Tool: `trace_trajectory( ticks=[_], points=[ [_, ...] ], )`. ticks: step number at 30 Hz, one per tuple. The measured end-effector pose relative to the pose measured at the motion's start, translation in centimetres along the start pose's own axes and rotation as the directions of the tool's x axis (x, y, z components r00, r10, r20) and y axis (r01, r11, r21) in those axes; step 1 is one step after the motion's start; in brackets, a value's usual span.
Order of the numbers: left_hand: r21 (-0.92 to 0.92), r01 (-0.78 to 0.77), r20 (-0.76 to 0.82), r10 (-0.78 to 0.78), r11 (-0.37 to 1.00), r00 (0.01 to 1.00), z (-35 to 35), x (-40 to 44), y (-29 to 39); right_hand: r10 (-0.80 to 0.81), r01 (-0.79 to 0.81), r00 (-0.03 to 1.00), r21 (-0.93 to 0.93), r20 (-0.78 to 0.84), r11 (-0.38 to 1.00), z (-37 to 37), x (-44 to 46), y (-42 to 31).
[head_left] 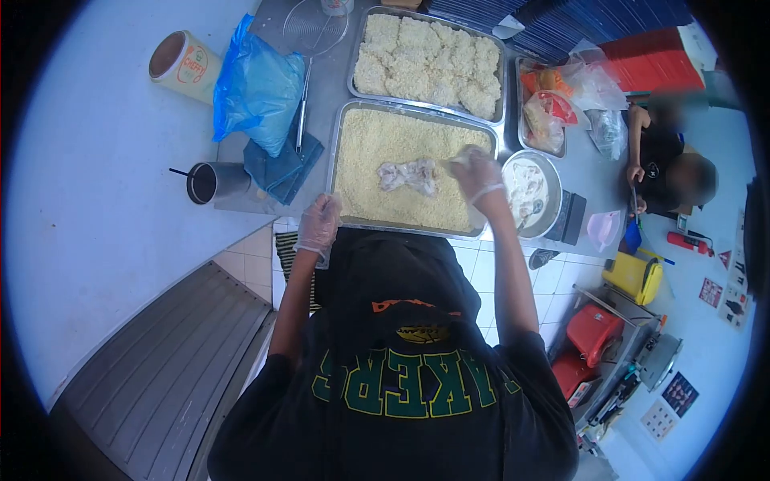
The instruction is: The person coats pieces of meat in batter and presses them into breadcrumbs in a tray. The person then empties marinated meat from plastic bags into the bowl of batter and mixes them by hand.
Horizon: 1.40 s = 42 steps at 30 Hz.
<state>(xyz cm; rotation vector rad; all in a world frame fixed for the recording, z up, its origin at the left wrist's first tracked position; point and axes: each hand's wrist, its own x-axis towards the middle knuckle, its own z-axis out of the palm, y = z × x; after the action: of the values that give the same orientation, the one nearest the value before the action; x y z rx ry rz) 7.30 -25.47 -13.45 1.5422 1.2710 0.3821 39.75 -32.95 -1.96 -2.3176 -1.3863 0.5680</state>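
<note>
A metal tray [337,152] full of pale breadcrumbs lies in front of me. A piece of raw meat coated in white [407,176] rests on the crumbs near the middle. My left hand [321,223], in a clear plastic glove, has its fingers curled at the tray's near left corner, gripping the rim. Over the right part of the crumbs is my right hand [479,174], also gloved. Motion smears its fingers, so whether they hold anything is unclear. Just right of it stands a round metal bowl [553,180] with white batter and pieces in it.
Behind is a second tray [353,56] of breaded pieces. A tray [523,132] with plastic bags stands right. A blue bag [261,88], a blue cloth [281,172] and a metal cup [220,183] are left. A co-worker [670,164] is at the far right.
</note>
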Motion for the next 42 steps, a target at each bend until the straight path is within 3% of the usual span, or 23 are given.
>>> trace_trajectory(
  ticks=[3,5,6,8,10,12,14,16,17,19,20,22,23,25,27,29,33,35,36,38,40,41,42],
  points=[
    [0.001,0.002,0.024,-0.002,1.0,1.0,0.2,0.5,1.4,-0.072,0.072,0.997,0.123,-0.005,0.99,6.5,0.8,1.6],
    [0.26,-0.112,0.055,0.101,0.959,0.993,0.3,1.7,2.0,-0.424,0.417,0.905,-0.235,0.023,0.878,13.2,1.7,6.7],
    [0.263,-0.114,0.053,0.104,0.958,0.993,0.2,2.4,3.0,-0.426,0.419,0.904,-0.233,0.019,0.878,12.3,1.7,6.7],
    [0.27,-0.37,0.148,0.341,0.889,0.928,0.1,3.4,5.5,-0.206,0.207,0.978,-0.03,0.017,0.978,8.2,1.4,4.9],
    [0.259,-0.376,0.152,0.347,0.89,0.925,0.7,5.5,7.1,-0.203,0.2,0.979,-0.09,-0.029,0.976,6.3,1.4,3.2],
    [0.247,-0.401,0.177,0.366,0.882,0.914,1.6,7.8,8.8,-0.369,0.381,0.918,0.06,-0.149,0.923,7.8,1.9,4.5],
    [0.434,-0.443,0.214,0.387,0.785,0.897,2.9,10.0,10.5,-0.282,0.293,0.954,0.119,-0.103,0.949,8.7,1.4,4.8],
    [0.504,-0.497,0.236,0.441,0.706,0.866,4.7,12.6,10.8,-0.203,0.213,0.975,-0.111,0.093,0.971,8.6,0.8,5.7],
    [0.569,-0.526,0.241,0.483,0.632,0.842,5.6,13.7,10.6,-0.203,0.211,0.976,-0.108,0.084,0.971,8.0,0.5,6.2],
    [0.679,-0.468,0.225,0.446,0.565,0.866,8.4,15.5,8.4,0.016,0.03,0.986,0.275,-0.164,0.961,5.3,-1.5,7.1],
    [0.775,-0.402,0.202,0.411,0.488,0.889,9.4,15.8,8.0,0.062,0.039,0.976,0.447,-0.21,0.894,4.2,-2.5,8.0],
    [0.743,-0.414,0.251,0.355,0.526,0.901,9.9,15.5,9.4,0.253,-0.024,0.946,0.733,-0.204,0.68,1.7,-4.6,8.6],
    [0.71,-0.408,0.29,0.289,0.574,0.912,10.2,15.1,10.1,0.199,0.093,0.944,0.79,-0.264,0.605,1.4,-5.3,10.6],
    [0.685,-0.396,0.363,0.185,0.611,0.913,12.1,15.5,9.6,0.392,-0.05,0.879,0.766,-0.271,0.64,-0.7,-6.9,10.9],
    [0.677,-0.355,0.415,0.063,0.645,0.908,12.5,15.8,8.7,0.464,-0.043,0.827,0.786,-0.318,0.616,-2.0,-7.9,11.8],
    [0.425,-0.424,0.59,0.11,0.8,0.8,12.1,16.1,9.0,0.525,0.035,0.788,0.873,-0.323,0.486,-2.7,-8.6,13.3],
    [0.432,-0.445,0.582,0.135,0.785,0.802,12.6,13.9,16.9,0.66,0.041,0.675,0.911,-0.328,0.411,-3.8,-9.7,15.7],
    [0.517,-0.644,0.632,0.256,0.564,0.732,16.1,16.3,15.0,0.668,0.107,0.657,0.92,-0.349,0.376,-3.9,-10.1,16.8],
    [0.513,-0.646,0.638,0.252,0.566,0.728,16.4,15.5,15.2,0.674,0.101,0.652,0.921,-0.347,0.377,-3.9,-10.4,17.1],
    [0.73,-0.554,0.556,0.123,0.401,0.822,18.4,14.2,16.6,0.668,-0.022,0.65,0.87,-0.361,0.492,-4.3,-11.0,18.1],
    [0.634,-0.587,0.649,0.065,0.504,0.758,20.4,16.4,14.1,0.682,-0.021,0.621,0.861,-0.387,0.507,-3.5,-11.4,19.2],
    [0.555,-0.584,0.724,0.002,0.593,0.69,20.7,17.6,13.2,0.695,0.013,0.62,0.89,-0.364,0.455,-3.7,-11.6,18.6],
    [0.548,-0.596,0.735,0.003,0.587,0.679,19.5,16.9,14.6,0.706,0.048,0.622,0.916,-0.339,0.398,-4.0,-11.8,17.8]
  ],
)
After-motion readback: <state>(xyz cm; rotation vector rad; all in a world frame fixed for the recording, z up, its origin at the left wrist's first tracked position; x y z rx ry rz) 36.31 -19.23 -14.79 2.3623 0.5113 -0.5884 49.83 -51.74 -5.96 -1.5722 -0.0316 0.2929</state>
